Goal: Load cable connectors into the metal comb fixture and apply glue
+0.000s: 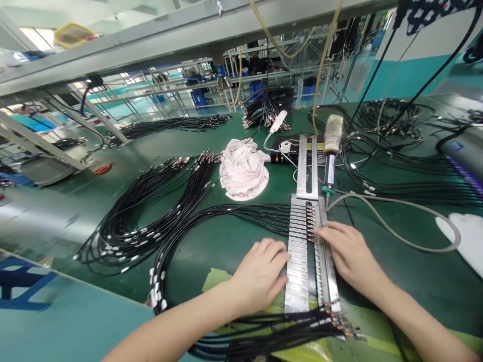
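A slotted metal fixture point(298, 271) lies lengthwise in front of me. Several black cables point(260, 210) run into its upper slots from the left, their bare copper-coloured ends in a row along the central gap. My left hand point(262, 271) rests by the fixture's left edge, fingers bent and thumb apart, with nothing visible in it. From the other side, my right hand point(352, 259) lies over the fixture's right rail, its fingertips touching near the lowest cable ends. Its thumb is mostly hidden. Below both hands, a second bunch of black cables point(287, 327) crosses the fixture's near end.
A soldering iron-like tool point(330, 163) stands tip down behind the fixture, its grey cord point(407, 246) looping right. A crumpled pale cloth point(244, 170), a black control box point(282, 157) and a large cable bundle point(132, 216) lie on the green table point(204, 241). A shelf beam point(158, 42) crosses overhead.
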`<state>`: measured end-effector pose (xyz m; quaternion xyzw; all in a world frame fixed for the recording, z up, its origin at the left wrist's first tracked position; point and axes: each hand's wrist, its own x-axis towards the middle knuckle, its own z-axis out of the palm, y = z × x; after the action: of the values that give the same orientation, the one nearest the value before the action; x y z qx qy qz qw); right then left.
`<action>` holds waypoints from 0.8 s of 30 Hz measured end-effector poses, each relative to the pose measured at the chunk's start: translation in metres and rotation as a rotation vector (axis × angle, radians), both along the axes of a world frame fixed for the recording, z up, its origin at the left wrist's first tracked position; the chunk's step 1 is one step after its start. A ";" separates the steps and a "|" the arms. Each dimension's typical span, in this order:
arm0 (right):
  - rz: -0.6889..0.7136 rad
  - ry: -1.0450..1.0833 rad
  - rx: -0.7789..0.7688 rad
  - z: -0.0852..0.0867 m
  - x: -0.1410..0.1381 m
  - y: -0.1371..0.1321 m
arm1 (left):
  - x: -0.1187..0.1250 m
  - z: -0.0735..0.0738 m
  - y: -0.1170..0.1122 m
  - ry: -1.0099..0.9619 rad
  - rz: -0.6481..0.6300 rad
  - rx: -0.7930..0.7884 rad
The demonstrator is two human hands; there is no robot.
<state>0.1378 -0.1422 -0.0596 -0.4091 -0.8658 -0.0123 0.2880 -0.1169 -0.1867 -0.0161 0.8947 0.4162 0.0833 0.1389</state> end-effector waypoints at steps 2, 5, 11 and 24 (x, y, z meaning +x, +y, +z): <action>-0.050 0.083 0.008 0.003 0.013 0.001 | -0.005 0.009 -0.020 -0.015 -0.043 -0.239; -0.093 0.194 -0.024 0.005 0.019 -0.001 | -0.005 0.011 -0.037 -0.026 0.011 -0.425; -0.003 0.244 -0.057 0.007 0.013 -0.010 | 0.005 0.004 -0.042 -0.049 0.161 -0.535; -0.037 0.254 -0.001 0.004 0.023 -0.007 | -0.008 -0.004 0.010 -0.659 0.403 -0.952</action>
<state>0.1604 -0.1495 -0.0552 -0.4232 -0.8146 0.0347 0.3950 -0.1250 -0.1767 -0.0201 0.5653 0.5038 0.1851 0.6263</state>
